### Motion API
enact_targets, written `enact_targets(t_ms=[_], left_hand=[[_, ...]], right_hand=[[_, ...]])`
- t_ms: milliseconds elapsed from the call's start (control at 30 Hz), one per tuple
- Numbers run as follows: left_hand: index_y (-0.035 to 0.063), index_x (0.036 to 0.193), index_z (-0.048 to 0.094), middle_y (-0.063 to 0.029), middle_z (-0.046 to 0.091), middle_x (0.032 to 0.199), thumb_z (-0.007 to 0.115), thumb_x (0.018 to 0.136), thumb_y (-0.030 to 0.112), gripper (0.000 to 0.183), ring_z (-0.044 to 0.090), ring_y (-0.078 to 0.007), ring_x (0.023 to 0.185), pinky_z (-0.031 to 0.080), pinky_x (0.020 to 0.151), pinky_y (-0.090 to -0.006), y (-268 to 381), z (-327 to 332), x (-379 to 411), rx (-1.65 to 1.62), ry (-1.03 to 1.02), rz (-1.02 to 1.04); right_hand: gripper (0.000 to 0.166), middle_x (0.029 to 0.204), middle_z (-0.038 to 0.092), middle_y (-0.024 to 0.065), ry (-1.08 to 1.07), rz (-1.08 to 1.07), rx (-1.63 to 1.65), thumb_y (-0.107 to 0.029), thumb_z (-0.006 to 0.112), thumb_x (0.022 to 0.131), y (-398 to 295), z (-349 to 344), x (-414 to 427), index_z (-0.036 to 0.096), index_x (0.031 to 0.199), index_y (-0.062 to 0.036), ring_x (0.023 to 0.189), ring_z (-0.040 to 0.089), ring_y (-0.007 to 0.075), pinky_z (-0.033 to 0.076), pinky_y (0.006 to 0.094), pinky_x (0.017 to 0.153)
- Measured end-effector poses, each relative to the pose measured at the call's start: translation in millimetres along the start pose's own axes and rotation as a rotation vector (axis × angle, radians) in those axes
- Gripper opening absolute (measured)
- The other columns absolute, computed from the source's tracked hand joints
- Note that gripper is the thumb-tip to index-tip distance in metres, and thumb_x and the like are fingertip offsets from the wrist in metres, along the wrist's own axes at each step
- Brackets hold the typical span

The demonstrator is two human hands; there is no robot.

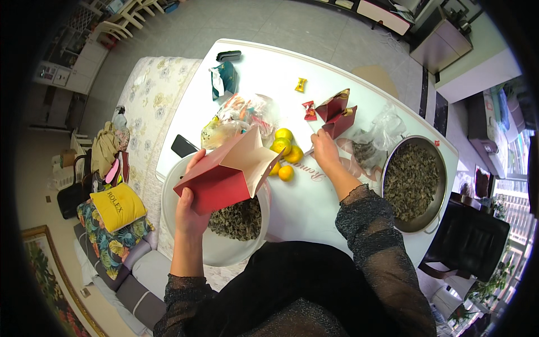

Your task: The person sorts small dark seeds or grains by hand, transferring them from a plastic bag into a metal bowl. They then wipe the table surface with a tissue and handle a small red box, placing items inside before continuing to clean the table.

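My left hand (pixel 191 210) grips a red paper box (pixel 223 185) from its lower left side. The box is tilted, and its open mouth and pale inside face right. Below it stands a large white tub (pixel 261 227) with dried dark leaves (pixel 236 219) in it, partly hidden by the box. My right hand (pixel 326 149) is at the near end of a second red paper box (pixel 337 116) with gold trim on the table. Its fingers are curled, and whether they grip the box cannot be made out. Several yellow-green citrus fruits (pixel 286 145) lie between my hands.
On the white table (pixel 294 210) are a metal pan of dried leaves (pixel 410 183), clear plastic bags (pixel 385 126), a filled plastic bag (pixel 240 113), a black phone (pixel 184 145), a tissue pack (pixel 223 80), and red (pixel 309 110) and yellow (pixel 300 85) wrapped sweets. A black chair (pixel 467 236) stands right.
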State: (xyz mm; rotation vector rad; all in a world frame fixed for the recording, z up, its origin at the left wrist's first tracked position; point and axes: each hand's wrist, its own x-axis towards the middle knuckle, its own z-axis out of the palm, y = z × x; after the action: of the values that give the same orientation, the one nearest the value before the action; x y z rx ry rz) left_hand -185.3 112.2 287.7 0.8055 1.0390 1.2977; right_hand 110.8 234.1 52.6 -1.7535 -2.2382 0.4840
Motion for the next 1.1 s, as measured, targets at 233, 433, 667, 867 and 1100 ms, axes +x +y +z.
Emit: enact_targets(t_ms=[233, 433, 667, 867, 1100], left_hand=[[-0.0067, 0.148, 0.026, -0.0179, 0.038, 0.149, 0.063, 0.084, 0.061, 0.1, 0.039, -0.0267, 0.138, 0.031, 0.115, -0.042, 1, 3, -1, 0.029, -0.058, 0.031], [-0.0004, 0.149, 0.028, -0.0145, 0.042, 0.146, 0.065, 0.083, 0.058, 0.095, 0.042, -0.0262, 0.135, 0.033, 0.114, -0.0431, -2, 4, -3, -0.072, -0.074, 0.014], [0.0102, 0.149, 0.031, -0.0094, 0.041, 0.149, 0.066, 0.084, 0.053, 0.085, 0.042, -0.028, 0.136, 0.029, 0.115, -0.0505, 1, 11, -22, -0.208, -0.152, -0.091], [0.005, 0.151, 0.016, -0.0129, 0.031, 0.15, 0.084, 0.067, 0.046, 0.116, 0.034, -0.0267, 0.14, 0.031, 0.115, -0.0412, 1, 71, -50, -0.254, -0.221, -0.303], [0.0074, 0.154, 0.015, -0.0094, 0.026, 0.153, 0.08, 0.073, 0.031, 0.107, 0.029, -0.022, 0.142, 0.024, 0.116, -0.037, -60, 113, -75, -0.249, -0.452, -0.581]], right_hand=[[0.009, 0.096, 0.056, 0.0104, 0.117, -0.042, 0.184, -0.004, 0.066, 0.08, -1, -11, 6, 0.058, 0.085, -0.0037, 0.095, 0.058, 0.0298, 0.05, 0.0423, 0.078], [0.014, 0.088, 0.061, 0.0079, 0.13, 0.076, 0.599, -0.004, 0.067, 0.082, -3, -56, 1, 0.06, 0.094, -0.0048, 0.078, 0.06, 0.0214, 0.049, 0.0343, 0.074], [0.009, 0.089, 0.061, -0.0009, 0.356, 0.186, 1.24, -0.003, 0.058, 0.095, -32, -161, -52, 0.058, 0.103, -0.0038, 0.079, 0.056, 0.0058, 0.046, 0.0217, 0.071], [0.012, 0.095, 0.062, 0.0024, 0.516, 0.284, 1.275, -0.002, 0.053, 0.097, -20, -221, -126, 0.056, 0.109, 0.0, 0.085, 0.057, 0.0072, 0.046, 0.0227, 0.078], [0.013, 0.103, 0.064, 0.006, 0.706, 0.402, 1.458, -0.005, 0.051, 0.099, 8, -239, -252, 0.055, 0.111, -0.0016, 0.094, 0.06, 0.0125, 0.048, 0.0301, 0.087]])
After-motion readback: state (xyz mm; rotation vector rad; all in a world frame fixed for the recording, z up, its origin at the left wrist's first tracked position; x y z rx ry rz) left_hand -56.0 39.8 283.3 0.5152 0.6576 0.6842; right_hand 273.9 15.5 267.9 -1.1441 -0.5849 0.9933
